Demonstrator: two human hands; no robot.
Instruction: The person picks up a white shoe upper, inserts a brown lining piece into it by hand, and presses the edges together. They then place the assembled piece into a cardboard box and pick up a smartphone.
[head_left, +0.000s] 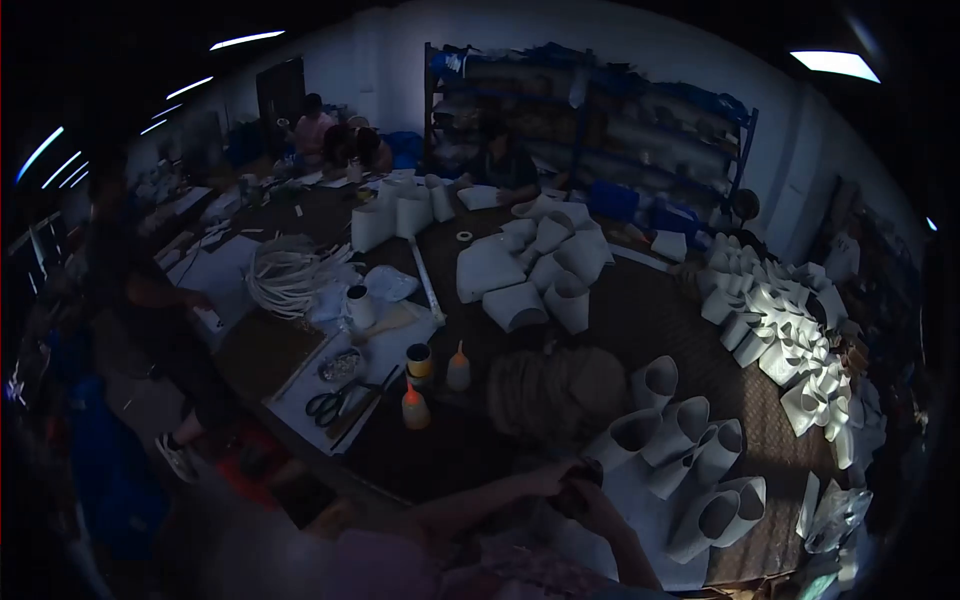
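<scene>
My left hand (546,481) and my right hand (594,508) are close together at the table's near edge. Both are closed around a small dark thing (578,478) that is too dim to name. Just beyond them lies a blurred brown bundle (555,390). To their right, several white curved sleeve-like pieces (632,435) stand on a pale sheet (640,530). Left of the bundle are two squeeze bottles, one with an orange cap (414,408) and one with an orange tip (458,368).
Scissors (325,408), a dark-topped can (419,361) and coiled white strips (290,275) lie on the left. More white pieces (540,260) fill the middle, and a lit pile (790,330) the right. A person (150,290) stands left; others sit behind near shelves (590,120).
</scene>
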